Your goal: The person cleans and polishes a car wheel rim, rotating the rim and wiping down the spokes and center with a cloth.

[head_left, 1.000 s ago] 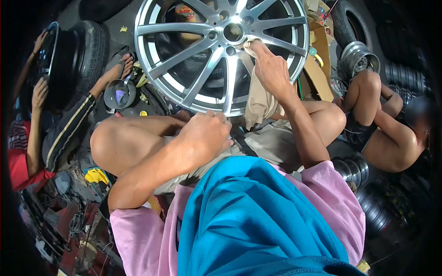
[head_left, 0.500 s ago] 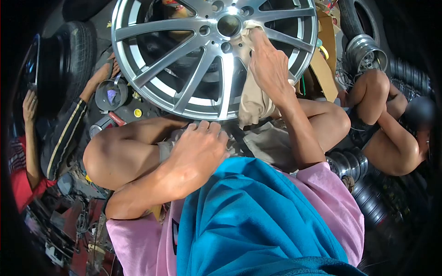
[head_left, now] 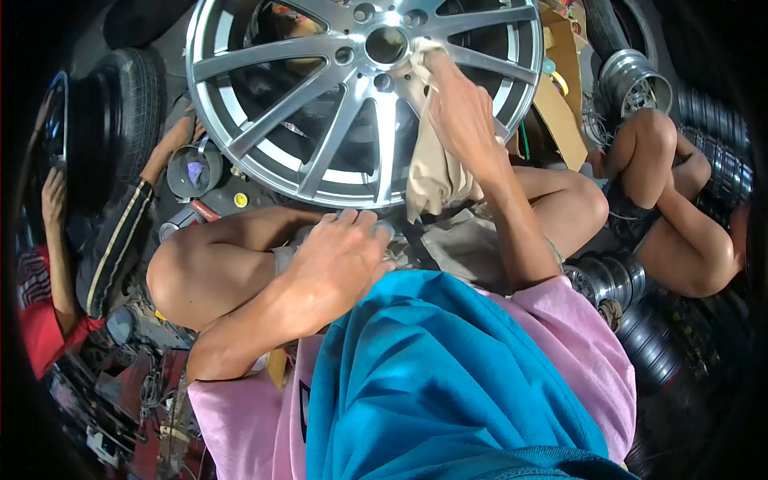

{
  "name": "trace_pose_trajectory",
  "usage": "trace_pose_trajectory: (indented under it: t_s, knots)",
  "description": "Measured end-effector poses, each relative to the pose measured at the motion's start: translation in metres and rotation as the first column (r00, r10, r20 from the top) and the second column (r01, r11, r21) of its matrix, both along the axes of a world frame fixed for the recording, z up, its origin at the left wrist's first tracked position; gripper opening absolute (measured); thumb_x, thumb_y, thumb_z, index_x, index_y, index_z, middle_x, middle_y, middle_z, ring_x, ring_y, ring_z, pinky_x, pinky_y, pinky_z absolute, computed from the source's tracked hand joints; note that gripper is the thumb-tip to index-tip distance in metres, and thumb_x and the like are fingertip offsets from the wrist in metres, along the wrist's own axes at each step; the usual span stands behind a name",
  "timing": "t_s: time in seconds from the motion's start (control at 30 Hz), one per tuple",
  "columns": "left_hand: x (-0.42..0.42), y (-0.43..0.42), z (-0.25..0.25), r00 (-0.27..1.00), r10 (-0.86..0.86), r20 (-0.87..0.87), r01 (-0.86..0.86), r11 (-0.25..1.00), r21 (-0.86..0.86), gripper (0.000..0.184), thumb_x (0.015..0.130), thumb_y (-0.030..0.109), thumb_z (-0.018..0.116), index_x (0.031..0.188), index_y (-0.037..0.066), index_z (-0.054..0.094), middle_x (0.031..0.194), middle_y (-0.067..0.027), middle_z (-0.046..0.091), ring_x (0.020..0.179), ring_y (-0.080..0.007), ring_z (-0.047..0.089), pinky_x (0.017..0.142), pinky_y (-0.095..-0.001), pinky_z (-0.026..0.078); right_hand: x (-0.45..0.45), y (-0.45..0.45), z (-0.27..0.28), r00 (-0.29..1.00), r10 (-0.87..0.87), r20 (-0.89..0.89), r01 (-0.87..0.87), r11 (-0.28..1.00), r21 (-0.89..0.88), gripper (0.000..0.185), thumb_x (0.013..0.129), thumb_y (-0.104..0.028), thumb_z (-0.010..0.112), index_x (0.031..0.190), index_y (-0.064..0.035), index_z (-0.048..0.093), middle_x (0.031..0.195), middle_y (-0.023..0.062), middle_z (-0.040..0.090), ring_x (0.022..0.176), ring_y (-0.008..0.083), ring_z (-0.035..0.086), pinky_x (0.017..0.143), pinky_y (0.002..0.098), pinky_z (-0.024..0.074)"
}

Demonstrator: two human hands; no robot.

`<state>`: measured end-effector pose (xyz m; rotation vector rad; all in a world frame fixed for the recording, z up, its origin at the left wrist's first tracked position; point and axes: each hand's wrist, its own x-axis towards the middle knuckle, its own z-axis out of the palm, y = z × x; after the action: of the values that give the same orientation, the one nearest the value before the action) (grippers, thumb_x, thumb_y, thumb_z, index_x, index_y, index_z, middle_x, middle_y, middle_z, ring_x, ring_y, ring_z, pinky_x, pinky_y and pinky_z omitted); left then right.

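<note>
A silver multi-spoke alloy wheel rim [head_left: 332, 152] fills the upper middle of the head view, its face towards me. My right hand [head_left: 460, 112] presses a beige cloth [head_left: 436, 172] against the spokes just right of the centre hole; the loose end hangs over the lower edge. Below the rim, my left hand [head_left: 340, 248] is above my lap with its fingers curled over. Something small and greyish shows by its index finger, too hidden to name.
A metal pot [head_left: 194, 170] with a purple item in it and a yellow cap [head_left: 241, 200] lie left. Beyond is a tyre [head_left: 140, 104] beside a person in red. At right are a cardboard box [head_left: 560, 120], another wheel rim [head_left: 636, 84] and a seated person's legs [head_left: 652, 160].
The wheel rim sits slightly further left and higher in view. My right hand and the cloth have shifted slightly left with it. My left fingers look more curled, with the greyish thing showing beside them.
</note>
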<state>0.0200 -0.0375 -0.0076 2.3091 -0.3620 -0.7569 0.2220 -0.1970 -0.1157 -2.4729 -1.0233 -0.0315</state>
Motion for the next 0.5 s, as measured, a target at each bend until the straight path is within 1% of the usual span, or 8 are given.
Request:
trace_pose_trajectory:
  t_s: [0.07, 0.17, 0.3, 0.33, 0.37, 0.43, 0.47, 0.5]
  knots:
    - [0.000, -0.001, 0.000, 1.000, 0.009, 0.023, -0.009, 1.000, 0.008, 0.029, 0.096, 0.025, 0.067, 0.107, -0.002, 0.068, 0.109, -0.0193, 0.065, 0.109, -0.0353, 0.063, 0.094, -0.0452, 0.051, -0.006, -0.002, 0.003, 0.991, -0.060, -0.117, 0.065, 0.997, 0.039, 0.025, 0.088, 0.000, 0.055, 0.112, -0.0042, 0.049, 0.110, 0.0224, 0.066, 0.086, 0.0497, 0.065, 0.073, 0.0580, 0.0514]
    - [-0.006, -0.006, -0.002, 0.999, 0.007, 0.048, -0.007, 1.000, 0.001, 0.030, 0.096, 0.025, 0.067, 0.106, -0.003, 0.069, 0.109, -0.0197, 0.065, 0.109, -0.0358, 0.063, 0.094, -0.0457, 0.051, 0.001, 0.006, 0.001, 0.997, -0.055, -0.058, 0.056, 0.998, 0.027, 0.029, 0.088, 0.001, 0.055, 0.115, -0.0048, 0.049, 0.109, 0.0228, 0.066, 0.089, 0.0510, 0.065, 0.075, 0.0588, 0.0511]
    - [-0.008, -0.005, -0.005, 0.998, 0.017, 0.063, -0.013, 0.999, -0.053, 0.031, 0.096, 0.027, 0.068, 0.107, -0.002, 0.070, 0.109, -0.0198, 0.065, 0.109, -0.0363, 0.063, 0.092, -0.0471, 0.052, -0.005, 0.005, 0.007, 0.982, -0.132, -0.135, 0.127, 0.991, -0.043, 0.030, 0.088, 0.000, 0.053, 0.117, -0.0046, 0.050, 0.109, 0.0247, 0.066, 0.089, 0.0533, 0.064, 0.078, 0.0619, 0.0497]
    - [-0.007, -0.003, -0.005, 0.997, 0.022, 0.078, -0.019, 0.999, -0.043, 0.031, 0.096, 0.027, 0.068, 0.107, -0.002, 0.070, 0.109, -0.0198, 0.065, 0.109, -0.0363, 0.063, 0.092, -0.0471, 0.052, -0.007, 0.004, 0.007, 0.985, -0.107, -0.135, 0.112, 0.993, 0.029, 0.030, 0.089, 0.000, 0.052, 0.118, -0.0049, 0.050, 0.109, 0.0254, 0.066, 0.088, 0.0534, 0.064, 0.078, 0.0622, 0.0496]
    - [-0.007, -0.004, -0.005, 0.997, 0.014, 0.073, -0.012, 1.000, -0.019, 0.031, 0.095, 0.027, 0.068, 0.107, -0.002, 0.069, 0.108, -0.0198, 0.065, 0.109, -0.0365, 0.063, 0.092, -0.0472, 0.052, -0.003, 0.006, 0.006, 0.987, -0.100, -0.124, 0.105, 0.994, 0.035, 0.030, 0.089, 0.000, 0.052, 0.118, -0.0049, 0.050, 0.109, 0.0254, 0.066, 0.088, 0.0534, 0.064, 0.078, 0.0622, 0.0496]
    - [-0.009, -0.008, -0.006, 0.998, -0.021, 0.058, 0.021, 1.000, 0.000, 0.031, 0.095, 0.027, 0.068, 0.107, -0.001, 0.069, 0.108, -0.0198, 0.065, 0.108, -0.0368, 0.063, 0.092, -0.0474, 0.052, -0.006, 0.010, 0.006, 0.980, -0.147, -0.132, 0.145, 0.989, -0.027, 0.027, 0.089, 0.000, 0.051, 0.116, -0.0044, 0.050, 0.109, 0.0251, 0.067, 0.087, 0.0526, 0.065, 0.076, 0.0617, 0.0496]
    - [-0.010, -0.008, -0.006, 0.997, -0.004, 0.079, 0.005, 1.000, -0.010, 0.031, 0.095, 0.027, 0.068, 0.107, -0.001, 0.069, 0.108, -0.0200, 0.065, 0.108, -0.0371, 0.063, 0.092, -0.0474, 0.052, -0.001, 0.012, -0.002, 0.994, -0.100, -0.051, 0.102, 0.994, 0.035, 0.023, 0.090, -0.001, 0.051, 0.112, -0.0036, 0.049, 0.107, 0.0248, 0.068, 0.084, 0.0518, 0.065, 0.075, 0.0613, 0.0495]
    - [-0.011, -0.009, -0.005, 0.995, 0.013, 0.100, -0.011, 1.000, -0.020, 0.031, 0.095, 0.028, 0.068, 0.106, -0.001, 0.069, 0.108, -0.0202, 0.065, 0.108, -0.0375, 0.063, 0.092, -0.0474, 0.052, 0.001, 0.016, -0.001, 0.993, -0.114, -0.042, 0.114, 0.993, 0.014, 0.020, 0.090, -0.002, 0.051, 0.110, -0.0032, 0.049, 0.104, 0.0242, 0.069, 0.083, 0.0512, 0.066, 0.074, 0.0604, 0.0498]
